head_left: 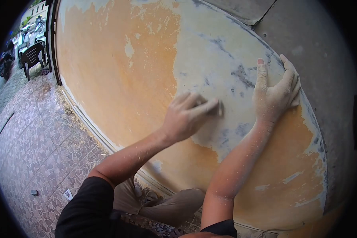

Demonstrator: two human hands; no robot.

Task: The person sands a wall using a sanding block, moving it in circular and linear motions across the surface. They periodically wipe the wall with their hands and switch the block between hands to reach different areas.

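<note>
My left hand [184, 117] is pressed to the middle of a large panel [119, 79] with orange and whitish patches. Its fingers are curled and blurred by motion, closed round a small dark-edged piece [220, 108] that is too smeared to identify. Dusty and pale, my right hand [274, 89] lies at the panel's curved right edge. Its thumb is stretched out and its other fingers reach over the rim, their tips partly hidden. Bare whitish surface with dark grey smudges shows between the two hands.
Patterned floor tiles [39, 150] run along the left, with a small dark object [34, 192] and a paper scrap [68, 194] on them. A dark plastic chair [33, 57] and parked motorbikes stand at the upper left. My folded legs [166, 206] are below the panel.
</note>
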